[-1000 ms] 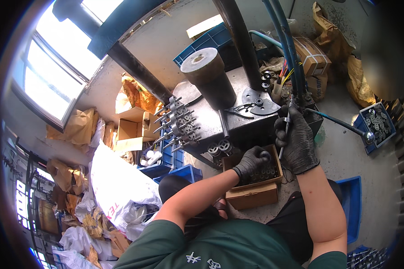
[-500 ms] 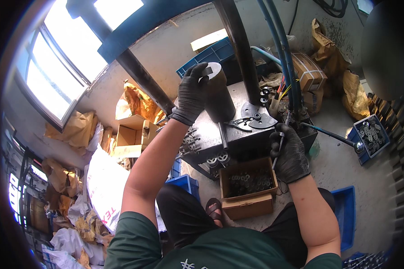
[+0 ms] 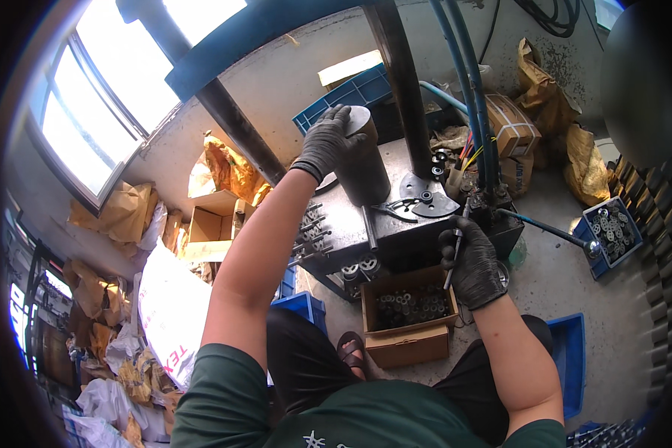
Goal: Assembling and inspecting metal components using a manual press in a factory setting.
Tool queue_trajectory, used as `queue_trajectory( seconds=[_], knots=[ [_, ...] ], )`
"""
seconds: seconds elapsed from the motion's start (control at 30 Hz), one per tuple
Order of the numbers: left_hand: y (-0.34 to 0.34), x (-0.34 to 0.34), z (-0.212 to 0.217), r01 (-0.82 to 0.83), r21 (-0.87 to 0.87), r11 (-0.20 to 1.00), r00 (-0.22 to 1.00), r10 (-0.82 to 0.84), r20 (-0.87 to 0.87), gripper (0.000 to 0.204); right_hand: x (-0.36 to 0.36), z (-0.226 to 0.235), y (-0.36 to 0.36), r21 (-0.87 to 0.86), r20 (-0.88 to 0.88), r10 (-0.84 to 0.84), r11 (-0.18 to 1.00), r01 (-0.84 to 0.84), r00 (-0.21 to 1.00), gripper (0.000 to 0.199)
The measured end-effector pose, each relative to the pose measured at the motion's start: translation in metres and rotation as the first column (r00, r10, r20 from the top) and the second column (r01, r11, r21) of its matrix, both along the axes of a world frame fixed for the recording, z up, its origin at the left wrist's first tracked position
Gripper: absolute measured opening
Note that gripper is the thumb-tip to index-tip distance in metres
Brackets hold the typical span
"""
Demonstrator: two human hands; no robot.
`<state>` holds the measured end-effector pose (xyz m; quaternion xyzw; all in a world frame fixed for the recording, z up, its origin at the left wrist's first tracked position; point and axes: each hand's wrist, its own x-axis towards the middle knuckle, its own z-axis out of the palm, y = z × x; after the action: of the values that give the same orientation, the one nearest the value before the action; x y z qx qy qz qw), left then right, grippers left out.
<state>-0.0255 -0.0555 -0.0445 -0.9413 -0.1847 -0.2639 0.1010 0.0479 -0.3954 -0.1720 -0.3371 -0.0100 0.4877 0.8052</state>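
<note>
My left hand (image 3: 328, 145), in a dark work glove, rests on the upper left of an upright grey metal cylinder (image 3: 366, 168). Its fingers curl at the rim and its thumb lies across the side. The cylinder stands on a metal-topped bench (image 3: 336, 216). Below its foot, a short metal bar (image 3: 369, 228) juts over the bench's front edge. My right hand (image 3: 474, 261), gloved too, is closed around a thin metal rod (image 3: 450, 272) slanting downward. Near it on the bench lie fan-shaped dark metal plates (image 3: 433, 201) with a round hub.
A cardboard box (image 3: 409, 336) of small round metal parts stands below the bench front. Dark press columns (image 3: 403, 82) and blue hoses (image 3: 474, 97) rise behind. Blue bins (image 3: 571, 358) stand on the right, one with metal parts (image 3: 612, 231). Sacks (image 3: 168, 306) and paper lie left.
A small dark block that my left fingers held at the cylinder's top no longer shows; that hand now lies against the cylinder. My right hand with the rod has shifted slightly left and down.
</note>
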Motion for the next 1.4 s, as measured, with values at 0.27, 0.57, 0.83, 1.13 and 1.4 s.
queue_trajectory(
  seconds=[0.27, 0.57, 0.83, 1.13, 1.4],
  knots=[
    [-0.019, -0.011, -0.011, -0.032, 0.190, 0.981, 0.981, -0.005, 0.192, 0.066, -0.009, 0.003, 0.004, 0.025, 0.000, 0.006, 1.000, -0.006, 1.000, 0.017],
    [-0.215, -0.083, -0.161, 0.552, -0.832, -0.059, 0.829, -0.071, 0.555, 0.048, -0.031, -0.013, 0.009, 0.036, 0.855, -0.118, 0.985, 0.169, 0.504, 0.019],
    [-0.247, -0.109, -0.199, 0.330, -0.914, -0.236, 0.944, 0.050, 0.327, 0.045, -0.042, -0.012, 0.016, -0.180, 0.968, 0.210, 0.963, 0.203, -0.138, 0.032],
    [-0.214, -0.133, -0.229, 0.302, -0.735, -0.607, 0.942, 0.311, 0.131, 0.019, -0.026, -0.002, 0.003, -0.305, 0.926, 0.341, 0.928, 0.214, -0.161, 0.028],
    [-0.179, -0.126, -0.229, 0.302, -0.792, -0.531, 0.945, 0.279, 0.173, 0.025, -0.028, -0.002, 0.002, -0.341, 0.892, 0.384, 0.918, 0.200, -0.240, 0.030]
  ],
)
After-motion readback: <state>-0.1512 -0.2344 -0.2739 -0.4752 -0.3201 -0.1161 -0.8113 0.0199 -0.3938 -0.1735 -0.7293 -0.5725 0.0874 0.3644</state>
